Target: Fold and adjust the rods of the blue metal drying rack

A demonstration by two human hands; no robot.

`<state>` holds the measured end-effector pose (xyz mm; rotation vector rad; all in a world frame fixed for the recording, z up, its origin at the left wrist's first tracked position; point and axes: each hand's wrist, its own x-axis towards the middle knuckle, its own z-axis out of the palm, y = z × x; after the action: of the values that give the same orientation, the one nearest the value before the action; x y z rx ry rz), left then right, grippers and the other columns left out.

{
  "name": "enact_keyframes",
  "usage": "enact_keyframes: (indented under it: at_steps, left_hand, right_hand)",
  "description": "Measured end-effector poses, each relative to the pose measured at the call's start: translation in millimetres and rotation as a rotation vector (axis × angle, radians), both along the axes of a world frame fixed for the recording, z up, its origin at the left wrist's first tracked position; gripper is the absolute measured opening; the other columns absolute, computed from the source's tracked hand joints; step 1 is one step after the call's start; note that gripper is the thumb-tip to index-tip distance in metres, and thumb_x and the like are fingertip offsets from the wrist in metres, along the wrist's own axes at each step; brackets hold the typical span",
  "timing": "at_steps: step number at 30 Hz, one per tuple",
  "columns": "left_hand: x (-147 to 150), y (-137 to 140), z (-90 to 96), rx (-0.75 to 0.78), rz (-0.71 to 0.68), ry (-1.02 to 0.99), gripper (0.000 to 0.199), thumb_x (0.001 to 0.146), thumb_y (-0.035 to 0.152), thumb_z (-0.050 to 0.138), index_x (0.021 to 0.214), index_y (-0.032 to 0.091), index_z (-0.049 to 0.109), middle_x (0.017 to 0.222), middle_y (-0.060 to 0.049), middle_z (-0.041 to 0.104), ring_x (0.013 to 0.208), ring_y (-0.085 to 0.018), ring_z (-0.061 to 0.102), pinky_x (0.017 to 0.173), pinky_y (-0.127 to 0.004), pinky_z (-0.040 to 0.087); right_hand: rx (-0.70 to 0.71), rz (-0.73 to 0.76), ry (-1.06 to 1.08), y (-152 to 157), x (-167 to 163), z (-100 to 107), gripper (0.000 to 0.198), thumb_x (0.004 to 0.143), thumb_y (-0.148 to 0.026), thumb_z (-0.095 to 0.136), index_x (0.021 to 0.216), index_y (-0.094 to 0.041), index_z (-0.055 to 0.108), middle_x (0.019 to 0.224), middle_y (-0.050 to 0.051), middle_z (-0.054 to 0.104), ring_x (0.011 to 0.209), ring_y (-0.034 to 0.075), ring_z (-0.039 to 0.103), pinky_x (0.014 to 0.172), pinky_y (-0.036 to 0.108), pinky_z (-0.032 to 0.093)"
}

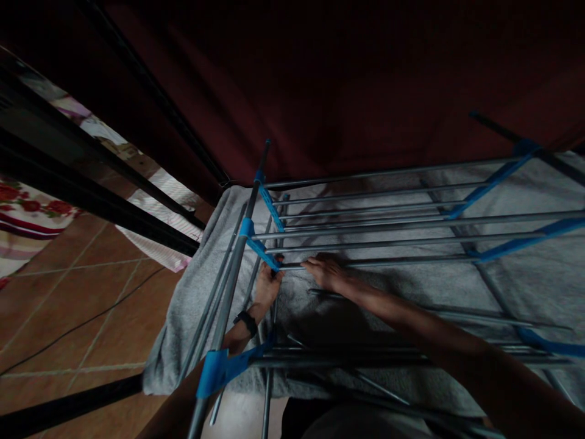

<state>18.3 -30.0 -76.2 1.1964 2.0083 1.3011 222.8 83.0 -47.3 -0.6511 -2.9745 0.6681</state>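
A rack of grey metal tubes and blue plastic connectors stands in the middle of the view. My left hand (pixel 267 285), with a dark band on its wrist, closes around the lower end of a blue connector (pixel 259 247). Into that end runs a grey metal tube (pixel 411 262), and my right hand (pixel 325 273) grips it a short way to the right. Some fingertips of my left hand are hidden behind the connector. My left forearm passes behind a slanted upright tube (pixel 232 277). Nearer my body is another blue connector (pixel 223 369).
Loose tubes (pixel 365 387) lie on the grey blanket (pixel 192 305) under and in front of the rack. A dark red cloth (pixel 365 91) hangs behind. Black bars (pixel 91 192) cross the left side above a tiled floor (pixel 105 305) with a thin cable.
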Motion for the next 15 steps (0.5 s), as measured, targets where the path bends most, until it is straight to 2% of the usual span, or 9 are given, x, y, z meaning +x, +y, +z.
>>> enact_keyframes:
  at_steps: [4,8,11,15]
  left_hand:
    - [-1,-1,1.9,-0.046,-0.003,0.041,0.031,0.083,0.026,0.064,0.113,0.021,0.067,0.127,-0.011,0.064,0.124,-0.027,0.058,0.115,-0.044,0.04]
    - [-9,0,-8.3,-0.081,-0.03,0.064,0.036,0.085,0.037,0.062,0.117,0.021,0.066,0.129,-0.012,0.065,0.127,-0.03,0.056,0.117,-0.047,0.038]
    - [-16,4,-15.6,-0.114,-0.045,0.109,0.042,0.083,0.043,0.06,0.118,0.02,0.065,0.131,-0.012,0.064,0.128,-0.031,0.056,0.118,-0.049,0.038]
    - [-17,6,-13.7,-0.137,-0.073,0.203,0.044,0.084,0.048,0.057,0.118,0.02,0.064,0.13,-0.012,0.066,0.128,-0.031,0.057,0.118,-0.047,0.039]
  right_hand:
    - [-0.028,-0.003,-0.008,1,0,3,0.033,0.099,-0.013,0.045,0.126,-0.02,0.063,0.119,0.007,0.067,0.098,0.018,0.065,0.077,0.027,0.047]
    - [-0.035,-0.01,0.021,3,-2,6,0.028,0.103,-0.018,0.042,0.121,-0.019,0.064,0.116,0.006,0.068,0.096,0.018,0.064,0.077,0.027,0.048]
    - [-0.014,-0.014,0.016,4,-3,6,0.028,0.105,-0.021,0.04,0.119,-0.018,0.064,0.116,0.006,0.068,0.098,0.017,0.063,0.082,0.027,0.049]
    - [0.085,-0.035,0.032,2,4,4,0.026,0.105,-0.024,0.043,0.122,-0.016,0.062,0.117,0.007,0.067,0.103,0.018,0.062,0.098,0.033,0.047]
